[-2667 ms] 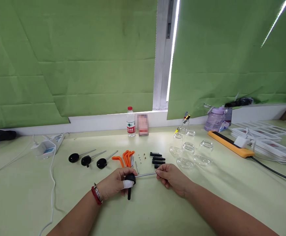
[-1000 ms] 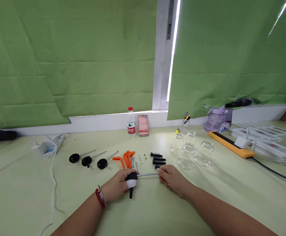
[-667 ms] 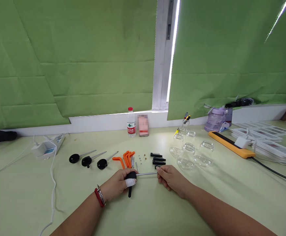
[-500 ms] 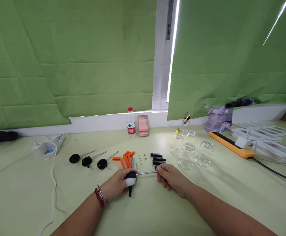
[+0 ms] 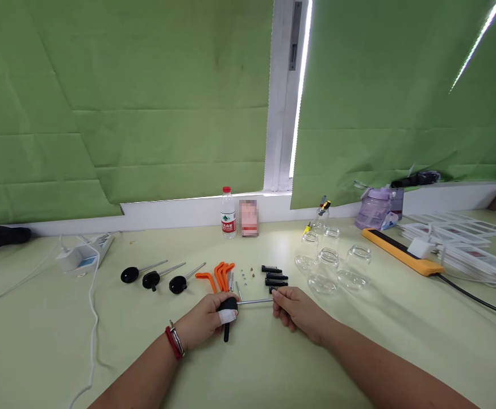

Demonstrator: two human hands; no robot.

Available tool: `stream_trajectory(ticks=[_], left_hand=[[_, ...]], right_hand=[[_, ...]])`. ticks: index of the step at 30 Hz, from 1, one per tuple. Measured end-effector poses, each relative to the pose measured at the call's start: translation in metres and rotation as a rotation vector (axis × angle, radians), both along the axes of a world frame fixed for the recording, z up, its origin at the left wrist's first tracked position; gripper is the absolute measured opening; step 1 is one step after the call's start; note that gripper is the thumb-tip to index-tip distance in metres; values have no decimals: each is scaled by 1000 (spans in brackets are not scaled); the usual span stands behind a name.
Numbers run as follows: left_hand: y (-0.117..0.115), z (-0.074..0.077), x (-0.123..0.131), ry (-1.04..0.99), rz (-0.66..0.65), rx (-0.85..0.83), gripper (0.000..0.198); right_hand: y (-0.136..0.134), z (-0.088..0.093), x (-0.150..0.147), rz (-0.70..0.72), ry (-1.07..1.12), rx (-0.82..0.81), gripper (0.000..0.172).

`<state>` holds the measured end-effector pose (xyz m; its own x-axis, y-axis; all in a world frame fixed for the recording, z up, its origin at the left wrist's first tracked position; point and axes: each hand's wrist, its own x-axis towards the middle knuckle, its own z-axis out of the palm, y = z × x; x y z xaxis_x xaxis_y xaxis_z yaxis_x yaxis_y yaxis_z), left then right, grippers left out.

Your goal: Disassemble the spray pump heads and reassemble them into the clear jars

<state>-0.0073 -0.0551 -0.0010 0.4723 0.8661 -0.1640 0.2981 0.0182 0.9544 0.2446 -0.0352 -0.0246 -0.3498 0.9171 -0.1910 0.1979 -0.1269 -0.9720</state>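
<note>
My left hand [image 5: 205,321] is closed around a black round-headed part with a thin metal rod [image 5: 254,301] that points right; a black stem sticks out below the fingers. White tape wraps a finger of this hand. At the rod's far end my right hand [image 5: 296,311] pinches with thumb and fingertips; anything small inside the pinch is hidden. Just beyond the hands lie several orange bent handles [image 5: 221,276], metal pins [image 5: 238,291], tiny nuts [image 5: 244,277] and black spring-fitted pieces [image 5: 275,276]. Similar black round parts with rods [image 5: 178,284] lie to the left.
Several clear glass jars [image 5: 328,271] stand right of the hands. Behind are a water bottle [image 5: 228,215] and a pink box-like item [image 5: 249,218]. An orange power strip [image 5: 401,251] and stacked white sheets [image 5: 469,250] lie at right; a white cable [image 5: 93,324] runs down the left.
Almost nothing differs. Both hands keep the same hold on the black part and its rod, and the loose parts lie where they were.
</note>
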Motion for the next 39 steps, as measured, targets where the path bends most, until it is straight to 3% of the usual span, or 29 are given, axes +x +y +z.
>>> stream_trajectory(ticks=[5,13,27,39], left_hand=[[1,-2,0,-14,2,5,38],[1,-2,0,-13,2,-1,36],[1,0,1,-15,9,-5,36],[0,2,1,-21,8,-8,37]], right_hand=[[0,1,1,-1,9,-11,46],[-1,1,4,48,73,11,26],[1,-4,2,25,-19,15,42],[0,1,5,72,47,11,26]])
